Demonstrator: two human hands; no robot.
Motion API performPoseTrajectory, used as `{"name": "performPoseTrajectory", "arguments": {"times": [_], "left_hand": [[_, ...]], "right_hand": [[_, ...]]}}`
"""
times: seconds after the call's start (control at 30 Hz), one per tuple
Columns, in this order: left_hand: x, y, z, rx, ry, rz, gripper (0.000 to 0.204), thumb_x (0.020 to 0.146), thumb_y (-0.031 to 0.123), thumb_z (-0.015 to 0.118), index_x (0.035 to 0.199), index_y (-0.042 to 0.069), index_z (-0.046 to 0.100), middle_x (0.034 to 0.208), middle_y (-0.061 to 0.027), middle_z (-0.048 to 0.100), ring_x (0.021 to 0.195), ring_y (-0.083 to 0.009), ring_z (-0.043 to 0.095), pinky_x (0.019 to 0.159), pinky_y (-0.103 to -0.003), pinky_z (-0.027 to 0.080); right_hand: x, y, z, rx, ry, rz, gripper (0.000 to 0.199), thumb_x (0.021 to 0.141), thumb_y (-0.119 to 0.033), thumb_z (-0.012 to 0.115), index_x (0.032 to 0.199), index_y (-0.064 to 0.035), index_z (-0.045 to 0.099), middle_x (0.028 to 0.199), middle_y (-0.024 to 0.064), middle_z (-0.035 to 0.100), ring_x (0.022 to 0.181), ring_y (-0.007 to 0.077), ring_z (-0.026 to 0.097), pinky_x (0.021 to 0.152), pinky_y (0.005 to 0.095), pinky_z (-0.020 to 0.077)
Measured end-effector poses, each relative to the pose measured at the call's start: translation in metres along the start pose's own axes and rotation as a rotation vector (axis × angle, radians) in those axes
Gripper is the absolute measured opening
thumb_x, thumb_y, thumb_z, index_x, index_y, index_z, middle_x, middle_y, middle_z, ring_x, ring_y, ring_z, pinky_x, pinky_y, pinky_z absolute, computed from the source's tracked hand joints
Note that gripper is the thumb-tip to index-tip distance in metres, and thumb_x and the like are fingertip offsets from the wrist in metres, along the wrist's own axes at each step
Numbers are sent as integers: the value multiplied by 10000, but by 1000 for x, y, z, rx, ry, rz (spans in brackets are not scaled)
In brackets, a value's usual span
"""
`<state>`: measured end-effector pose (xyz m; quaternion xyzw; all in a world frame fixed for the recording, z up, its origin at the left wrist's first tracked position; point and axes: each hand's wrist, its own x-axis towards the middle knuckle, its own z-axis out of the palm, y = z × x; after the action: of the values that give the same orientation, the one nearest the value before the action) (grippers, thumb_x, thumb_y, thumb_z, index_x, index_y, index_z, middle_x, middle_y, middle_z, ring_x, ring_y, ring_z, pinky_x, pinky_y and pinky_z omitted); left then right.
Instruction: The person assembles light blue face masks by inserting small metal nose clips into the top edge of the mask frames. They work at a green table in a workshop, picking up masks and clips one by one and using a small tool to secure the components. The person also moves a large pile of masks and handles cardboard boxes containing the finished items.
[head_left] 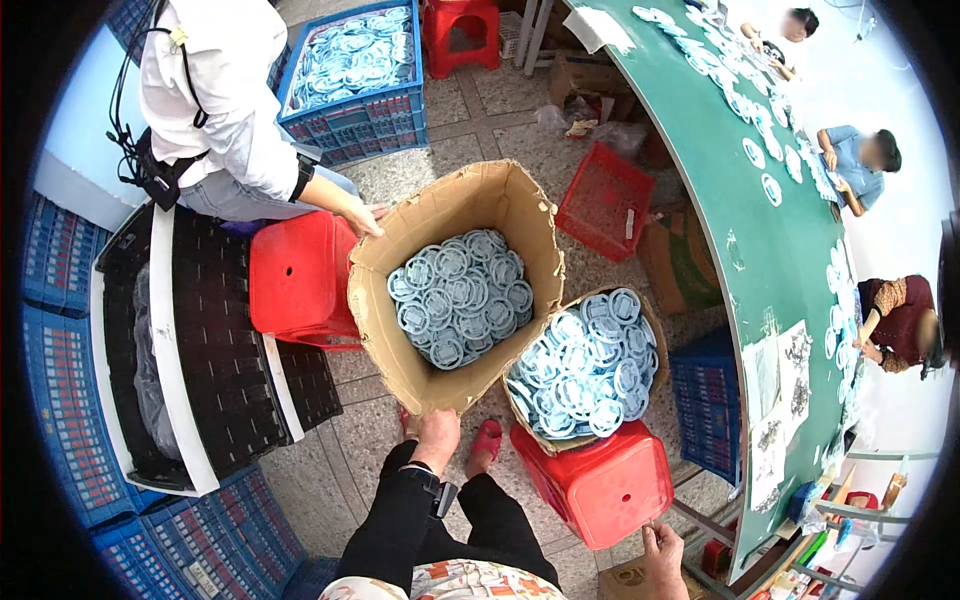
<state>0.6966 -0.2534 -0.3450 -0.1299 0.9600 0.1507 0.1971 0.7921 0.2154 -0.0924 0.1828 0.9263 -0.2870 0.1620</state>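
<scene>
The left hand (437, 432) folds over the near rim of a big cardboard box (440, 222), pinching the torn brown edge between thumb and fingers. The right hand (663, 553) is low at the right, its fingers curled beside the edge of a smooth red plastic stool (615, 485); whether it grips that edge I cannot tell. A co-worker's hand (365, 216), reaching out of a white sleeve (250, 135), touches the box's left rim.

The box stands open, its walls creased and its lip ragged. Deep inside lie pale blue discs (460, 295), flat and ring-edged, overlapping in a loose heap. Just beside it, a smaller carton (658, 342) is heaped with similar light blue discs (580, 365).

Left of the box is a second red stool (288, 275), square-topped with rounded corners and a small hole. Beyond it is a black slotted panel (210, 330) edged in white. Above, a ribbed blue crate (360, 125) brims with more discs. A red plastic crate (605, 205) lies on the speckled stone floor (480, 95), near a smooth green tabletop (735, 215).
</scene>
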Motion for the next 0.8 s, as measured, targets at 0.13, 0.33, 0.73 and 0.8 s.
{"name": "performPoseTrajectory", "arguments": {"times": [0.13,0.33,0.73,0.8], "left_hand": [[-22,-13,5,20,16,28,225,885,242,663,870,41,763,819,-200,734,819,-391,733,753,-498,585],[-52,-48,1,60,14,112,180,832,206,679,850,50,767,815,-202,732,826,-370,728,772,-500,572],[-75,-43,10,121,-97,89,237,892,214,602,856,73,789,831,-193,745,824,-370,748,746,-499,599],[-90,-25,14,100,-61,92,230,885,196,604,845,59,784,800,-192,741,803,-366,750,740,-498,600]], "right_hand": [[0,11,-9,29,-32,30,196,934,-164,717,949,30,699,680,18,606,651,69,520,603,276,452],[-13,21,-13,40,-47,20,193,936,-184,717,952,8,711,674,0,595,634,61,510,593,271,451],[-66,37,-6,24,11,22,177,918,-172,711,937,4,709,645,13,592,612,76,518,580,289,443],[-74,62,4,62,43,11,177,912,-170,711,931,6,707,649,23,601,613,80,527,583,291,447]]}}
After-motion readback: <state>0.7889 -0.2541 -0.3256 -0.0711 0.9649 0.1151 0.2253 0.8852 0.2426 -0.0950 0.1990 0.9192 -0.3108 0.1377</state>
